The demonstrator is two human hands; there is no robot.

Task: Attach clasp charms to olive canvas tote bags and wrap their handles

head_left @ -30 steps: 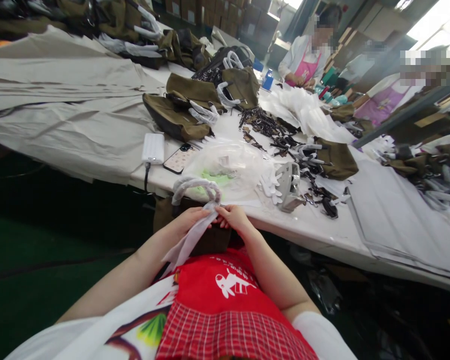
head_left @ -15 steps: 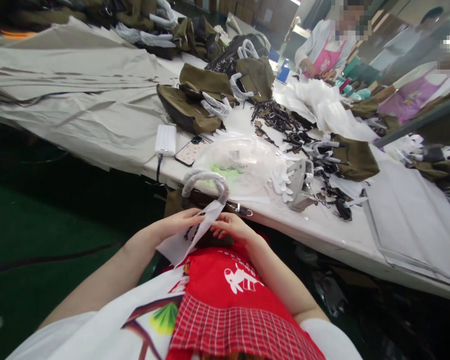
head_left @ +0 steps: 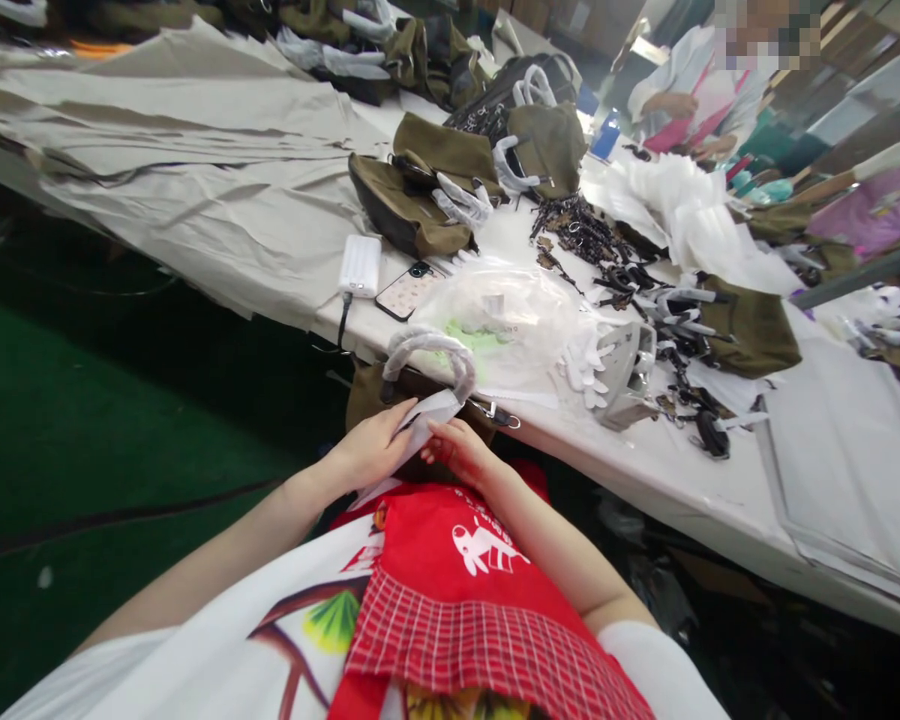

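Observation:
An olive-brown handbag (head_left: 364, 390) hangs at the table's front edge by my lap, partly hidden by my hands. Its curved handle (head_left: 461, 355) stands up, covered in whitish wrap. From the handle's near right end runs a thin white wrapping sheet (head_left: 426, 412), folded narrow. My left hand (head_left: 371, 443) is closed on the sheet from the left. On the other side, my right hand (head_left: 459, 450) pinches the sheet's edge just below the handle, its fingers curled. A dark strap with a metal clasp (head_left: 502, 415) sticks out right of the handle.
A clear plastic bag (head_left: 510, 310), a grey tape dispenser (head_left: 630, 375), a phone (head_left: 409, 288) and a white power bank (head_left: 360, 265) lie ahead. Beyond are olive bags (head_left: 427, 190) and dark straps (head_left: 581, 230). A co-worker (head_left: 697, 100) stands across the table.
The white sheet was spread wide and hanging below my left hand; now it is gathered narrow around the handle's end. My left hand has closed over it. The view has shifted slightly left.

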